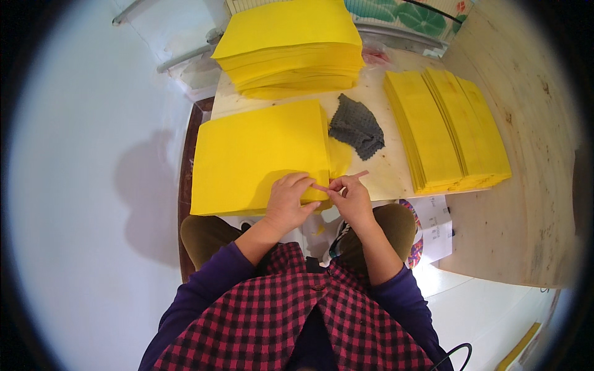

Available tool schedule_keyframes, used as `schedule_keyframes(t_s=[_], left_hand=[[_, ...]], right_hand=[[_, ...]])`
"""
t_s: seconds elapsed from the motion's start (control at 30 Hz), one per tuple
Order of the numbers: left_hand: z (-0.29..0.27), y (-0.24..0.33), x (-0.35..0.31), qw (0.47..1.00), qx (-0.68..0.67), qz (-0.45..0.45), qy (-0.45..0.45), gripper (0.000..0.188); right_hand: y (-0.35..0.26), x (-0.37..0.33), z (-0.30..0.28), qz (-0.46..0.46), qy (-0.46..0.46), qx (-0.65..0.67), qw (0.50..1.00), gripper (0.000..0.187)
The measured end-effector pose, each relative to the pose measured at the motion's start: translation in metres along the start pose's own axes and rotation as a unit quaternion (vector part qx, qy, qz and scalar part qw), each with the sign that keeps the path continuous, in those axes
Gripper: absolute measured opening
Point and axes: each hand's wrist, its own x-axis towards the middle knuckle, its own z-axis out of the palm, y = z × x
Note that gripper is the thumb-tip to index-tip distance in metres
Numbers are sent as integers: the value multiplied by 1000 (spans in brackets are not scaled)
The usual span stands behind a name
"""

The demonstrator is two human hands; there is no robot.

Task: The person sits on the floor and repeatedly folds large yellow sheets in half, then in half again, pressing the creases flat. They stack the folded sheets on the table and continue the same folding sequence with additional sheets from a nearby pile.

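The right hand point(349, 196) pinched the pink strip point(363, 174) between thumb and fingertips; the left hand point(287, 201) was spread on the near stack's point(257, 151) 4 o'clock corner, beside the strip's end. A light pinch and steady left fingers seemed best, sparing the soft, felt-like yellow sheets creases. From the hands, a crumpled, knobbly grey cloth point(357, 127) lay at 1 o'clock, narrow, layered piles point(433, 123) at 2, a thick, ragged-edged stack point(288, 31) at 12.
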Motion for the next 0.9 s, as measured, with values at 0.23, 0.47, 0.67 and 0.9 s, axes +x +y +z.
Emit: schedule_keyframes(t_s=[0.23, 0.47, 0.67, 0.9], left_hand=[[-1, 6, 2, 1000, 19, -15, -9, 53], [2, 5, 2, 999, 30, -14, -1, 52], [1, 14, 4, 999, 50, 4, 13, 54], [8, 18, 8, 1000, 10, 19, 13, 48]], right_hand=[[0, -2, 0, 62, -13, 63, 996, 7], [11, -11, -22, 133, 4, 206, 969, 9], [23, -13, -33, 179, 45, 233, 955, 8], [30, -14, -32, 205, 52, 302, 929, 7]])
